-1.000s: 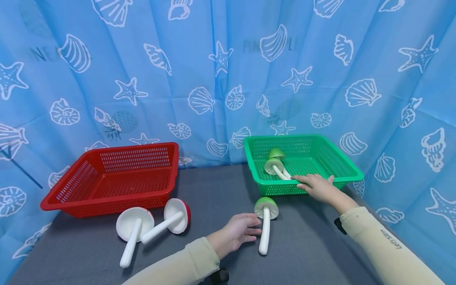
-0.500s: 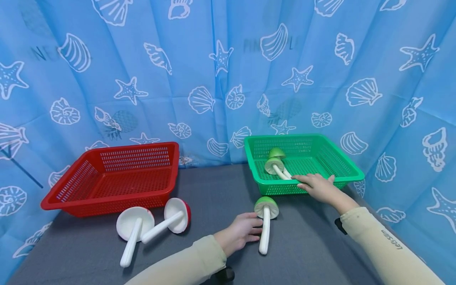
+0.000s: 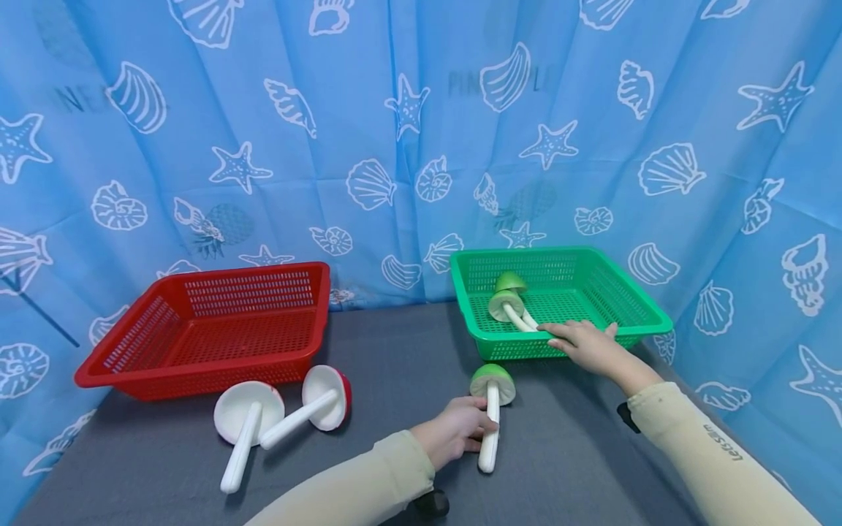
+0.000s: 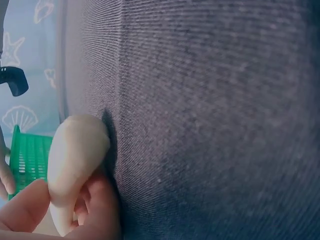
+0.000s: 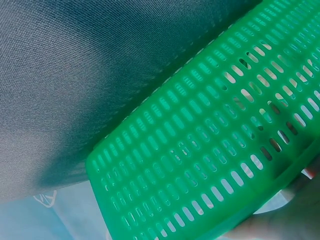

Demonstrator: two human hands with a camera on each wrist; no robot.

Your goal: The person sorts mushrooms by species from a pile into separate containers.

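My left hand (image 3: 457,427) pinches the white stem of a toy mushroom with a green cap (image 3: 493,380), which lies on the grey cloth with its cap toward the green basket (image 3: 490,346). Close up in the left wrist view, thumb and fingers are on either side of the stem (image 4: 80,145). My right hand (image 3: 585,345) rests on the green basket's front rim, fingers fairly straight. Inside that basket lie two more green-capped toy mushrooms (image 3: 506,305), stems toward the front rim. The right wrist view shows mostly the basket's slotted wall (image 5: 200,135).
On the left stands a red basket (image 3: 217,380). Before it lie two toy mushrooms with red caps, one showing its white underside (image 3: 237,409), the other tipped sideways (image 3: 327,398). Behind the grey-covered table (image 3: 388,343) hangs a blue seashell curtain (image 3: 421,146).
My left hand has moved right to the green-capped mushroom's stem and its fingers have closed round it. The right hand has stayed on the basket rim.
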